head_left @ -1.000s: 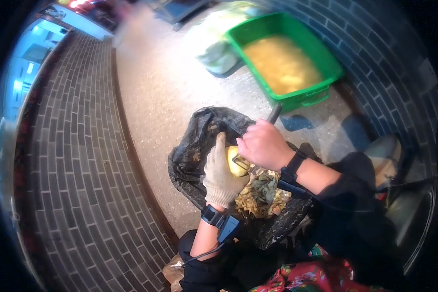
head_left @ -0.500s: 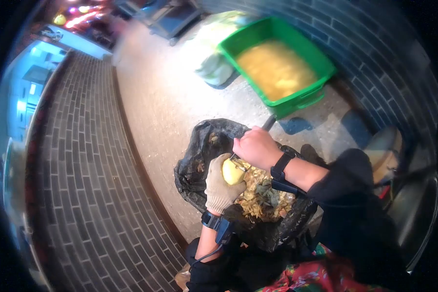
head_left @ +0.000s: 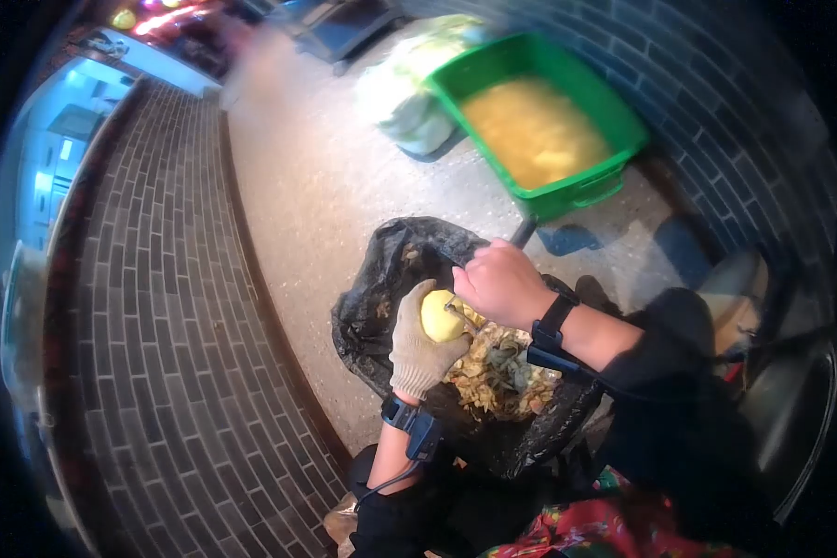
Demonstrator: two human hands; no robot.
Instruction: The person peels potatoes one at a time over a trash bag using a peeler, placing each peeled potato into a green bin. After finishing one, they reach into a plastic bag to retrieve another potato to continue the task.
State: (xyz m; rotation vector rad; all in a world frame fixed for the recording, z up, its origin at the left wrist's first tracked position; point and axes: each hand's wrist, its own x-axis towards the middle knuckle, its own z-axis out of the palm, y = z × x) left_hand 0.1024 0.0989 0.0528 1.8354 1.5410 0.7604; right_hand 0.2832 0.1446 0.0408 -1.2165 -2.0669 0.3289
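Observation:
My left hand [head_left: 418, 352], in a pale knit glove, is wrapped around a peeled yellow potato [head_left: 440, 318]. My bare right hand [head_left: 506, 284] is closed on a peeler [head_left: 524, 232], whose dark handle sticks out past the fist. The peeler's thin metal end is at the right side of the potato; whether it touches is hard to see. Both hands are over a container lined with a black plastic bag [head_left: 367, 321]. Inside it lies a heap of peelings [head_left: 484, 386].
Beyond the bag, a green tub [head_left: 502, 167] holds yellow pieces in a blurred mass. Left of it stands a pale, full plastic bag [head_left: 418, 121]. A low brick wall [head_left: 177, 307] runs along the left; another brick wall [head_left: 707, 121] is at right. Speckled floor [head_left: 298, 214] lies between.
The potato has turned a little in my left hand and sits slightly higher. My right fist has shifted slightly right and stays on the peeler. The whole view has shifted slightly.

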